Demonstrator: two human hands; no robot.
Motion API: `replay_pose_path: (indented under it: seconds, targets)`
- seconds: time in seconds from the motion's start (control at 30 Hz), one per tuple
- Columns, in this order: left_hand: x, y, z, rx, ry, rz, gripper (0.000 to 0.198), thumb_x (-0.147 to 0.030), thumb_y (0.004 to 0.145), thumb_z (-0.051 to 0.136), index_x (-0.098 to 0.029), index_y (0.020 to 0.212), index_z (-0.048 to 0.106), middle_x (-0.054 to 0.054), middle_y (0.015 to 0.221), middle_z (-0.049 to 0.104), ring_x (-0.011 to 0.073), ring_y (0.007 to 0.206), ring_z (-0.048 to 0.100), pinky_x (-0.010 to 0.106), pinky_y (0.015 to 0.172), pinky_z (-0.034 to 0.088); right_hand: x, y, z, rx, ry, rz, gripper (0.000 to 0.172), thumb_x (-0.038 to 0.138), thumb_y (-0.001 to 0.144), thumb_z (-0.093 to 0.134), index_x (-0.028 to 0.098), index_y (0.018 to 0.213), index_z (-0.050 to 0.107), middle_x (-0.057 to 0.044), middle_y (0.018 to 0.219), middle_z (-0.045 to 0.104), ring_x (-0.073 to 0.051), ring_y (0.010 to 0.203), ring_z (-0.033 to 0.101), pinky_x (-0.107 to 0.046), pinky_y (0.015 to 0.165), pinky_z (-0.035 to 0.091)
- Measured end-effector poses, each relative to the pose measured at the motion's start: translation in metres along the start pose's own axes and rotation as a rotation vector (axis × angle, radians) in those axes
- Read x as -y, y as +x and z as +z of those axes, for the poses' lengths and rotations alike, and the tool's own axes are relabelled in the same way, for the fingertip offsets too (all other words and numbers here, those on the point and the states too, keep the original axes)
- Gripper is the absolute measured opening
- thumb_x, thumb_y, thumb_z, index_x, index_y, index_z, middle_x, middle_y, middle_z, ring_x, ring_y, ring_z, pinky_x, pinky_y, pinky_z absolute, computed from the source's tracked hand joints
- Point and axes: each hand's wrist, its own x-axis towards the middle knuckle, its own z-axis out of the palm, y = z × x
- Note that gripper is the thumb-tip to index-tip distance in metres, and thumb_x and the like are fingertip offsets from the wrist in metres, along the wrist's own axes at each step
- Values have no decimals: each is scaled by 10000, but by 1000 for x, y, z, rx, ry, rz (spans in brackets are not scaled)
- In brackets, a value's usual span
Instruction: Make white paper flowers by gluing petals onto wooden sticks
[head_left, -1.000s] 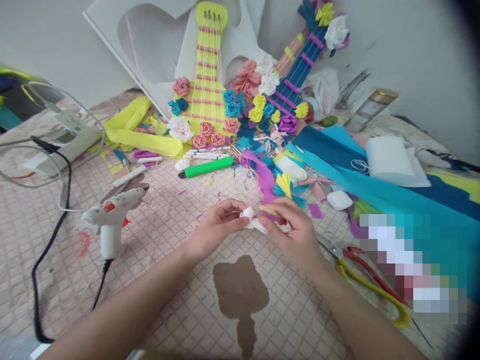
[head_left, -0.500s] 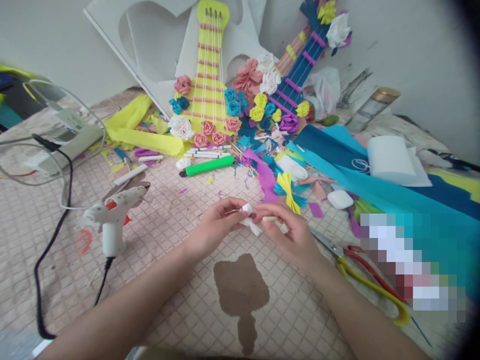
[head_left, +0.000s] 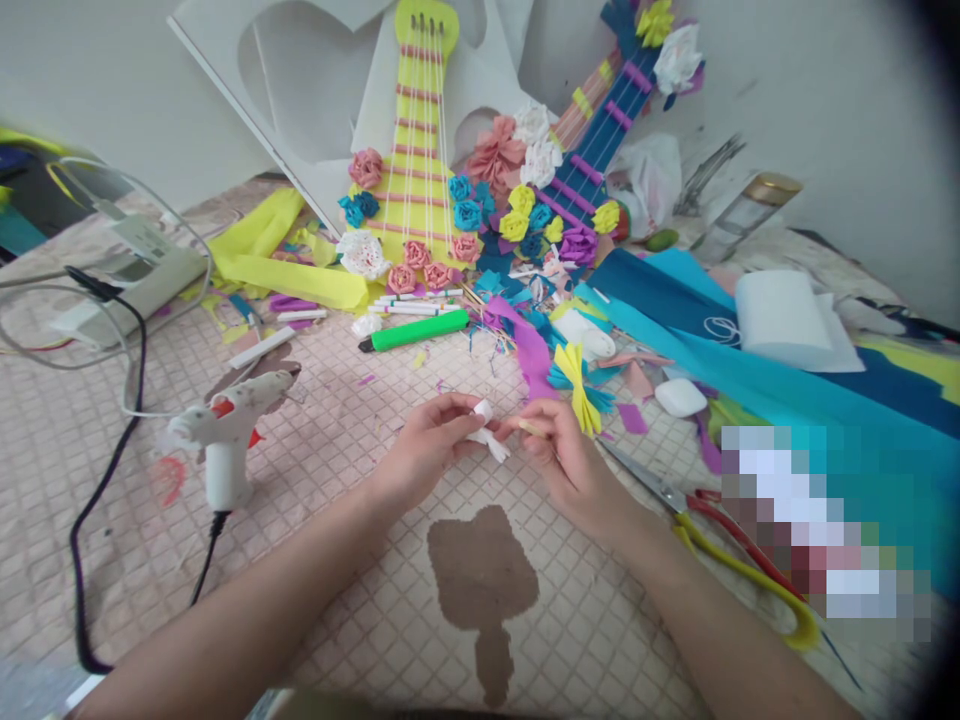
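Between the fingers and thumb of my left hand (head_left: pixel 424 440) is a small piece of white crepe paper (head_left: pixel 484 412), bunched at the top with loose ends hanging below. Close on its right, my right hand (head_left: pixel 566 455) has its fingers drawn together in a pinch. A short pale-yellow sliver (head_left: pixel 532 428) shows at those fingers; whether it is a stick or a nail I cannot tell. Scissors (head_left: pixel 667 495) with red and yellow handles lie beside my right wrist. Beneath both hands, a flat brown shape (head_left: pixel 484 570) shows on the checked tablecloth (head_left: pixel 360 630).
A glue gun (head_left: pixel 229 430) stands at left, its black cord trailing forward. Yellow (head_left: pixel 420 150) and blue (head_left: pixel 592 170) paper guitars with paper flowers lean at the back. A green marker (head_left: pixel 418 331), a yellow paper bow (head_left: pixel 577 388) and blue crepe paper (head_left: pixel 750 370) lie beyond my hands.
My left hand has shifted slightly left with the white crepe paper. The right fingers have curled in more, and the pale sliver has tilted.
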Motion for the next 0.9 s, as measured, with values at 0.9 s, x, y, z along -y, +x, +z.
replay_pose_path:
  seconds: [0.9]
  targets:
    - [0, -3, -2, 66, 279, 101, 234, -185, 682, 698, -153, 904, 634, 15, 834, 650, 126, 759, 584, 270, 753, 418, 1, 7, 0, -126, -233, -69, 269, 172, 853, 483, 224, 1042, 667, -54, 981, 706, -192, 869, 662, -331, 742, 534]
